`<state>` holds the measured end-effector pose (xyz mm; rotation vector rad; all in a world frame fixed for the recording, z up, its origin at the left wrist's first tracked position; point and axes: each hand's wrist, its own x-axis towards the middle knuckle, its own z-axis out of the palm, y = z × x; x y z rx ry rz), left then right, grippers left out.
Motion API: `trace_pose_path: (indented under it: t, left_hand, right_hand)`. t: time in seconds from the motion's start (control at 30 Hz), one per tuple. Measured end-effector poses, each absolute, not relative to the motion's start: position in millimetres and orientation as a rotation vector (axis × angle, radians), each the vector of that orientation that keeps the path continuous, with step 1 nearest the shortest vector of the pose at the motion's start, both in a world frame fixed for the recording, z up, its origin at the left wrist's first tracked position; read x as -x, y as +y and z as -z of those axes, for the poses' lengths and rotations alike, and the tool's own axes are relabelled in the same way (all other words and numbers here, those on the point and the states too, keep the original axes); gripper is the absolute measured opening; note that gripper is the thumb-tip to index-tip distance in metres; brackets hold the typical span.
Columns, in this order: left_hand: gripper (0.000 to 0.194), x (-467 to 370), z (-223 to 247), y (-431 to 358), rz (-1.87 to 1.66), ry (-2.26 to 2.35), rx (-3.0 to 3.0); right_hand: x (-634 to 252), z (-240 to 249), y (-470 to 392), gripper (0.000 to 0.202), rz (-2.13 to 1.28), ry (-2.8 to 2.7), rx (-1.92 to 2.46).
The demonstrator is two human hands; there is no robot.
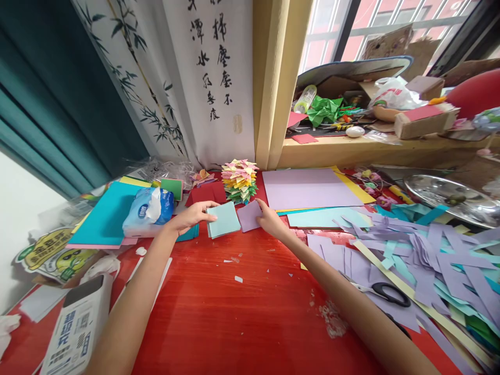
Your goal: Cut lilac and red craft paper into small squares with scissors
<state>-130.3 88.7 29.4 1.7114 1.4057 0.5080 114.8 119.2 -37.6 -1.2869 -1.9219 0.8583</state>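
Observation:
Between the thumb and fingers of my left hand (194, 216) is a small stack of light blue paper squares (224, 220), held above the red table (211, 312). My right hand (269, 219) pinches a purple paper square (249, 215) at its right edge. The two papers are side by side, the purple one close to the right edge of the blue stack. Just behind them stands a folded-paper tower (239, 181) in pink, yellow and green. Darker blue paper pieces (189, 233) lie beside my left hand.
A tissue pack (148, 211) rests on blue sheets (105, 213) at left, with a white box (78, 328) nearer. Large purple sheets (308, 188) lie behind right. Black-handled scissors (390, 294) and many paper strips (429, 255) cover the right side, near a metal tray (453, 195).

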Motion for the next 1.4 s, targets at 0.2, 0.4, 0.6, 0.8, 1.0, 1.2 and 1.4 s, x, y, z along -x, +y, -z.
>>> trace_pose_path:
  t: [0.2, 0.4, 0.6, 0.8, 1.0, 1.2, 1.4]
  left_hand:
    - [0.049, 127.2, -5.3, 103.4, -0.253, 1.682, -1.95]
    - [0.045, 143.0, -29.4, 95.0, -0.133, 1.773, -2.086]
    - [0.07, 181.4, -36.0, 87.6, 0.299, 1.898, -1.962]
    - [0.067, 183.6, -24.7, 91.0, 0.469, 1.939, -1.97]
    - [0.072, 176.4, -29.7, 88.3, 0.52, 1.911, -2.037]
    - [0.076, 168.9, -32.2, 84.4, 0.567, 1.895, -2.03]
    - [0.073, 159.0, -51.4, 77.0, 0.558, 1.988, -2.067]
  right_hand:
    - [-113.4, 34.7, 112.0, 0.071, -0.826, -1.945, 1.287]
    - [-111.7, 39.5, 110.0, 0.073, -0.76, -1.953, 1.258]
    - [-111.9, 51.9, 113.0, 0.072, -0.665, -1.972, 1.216]
    - [-112.3, 62.6, 112.5, 0.063, -0.541, -2.03, 1.224]
    - [-111.8, 68.0, 110.8, 0.058, -0.5, -2.054, 1.223]
    - [-111.6, 66.9, 109.8, 0.058, -0.479, -2.048, 1.222]
    - [-126.2, 48.6, 108.0, 0.057, -0.456, -2.38, 0.972]
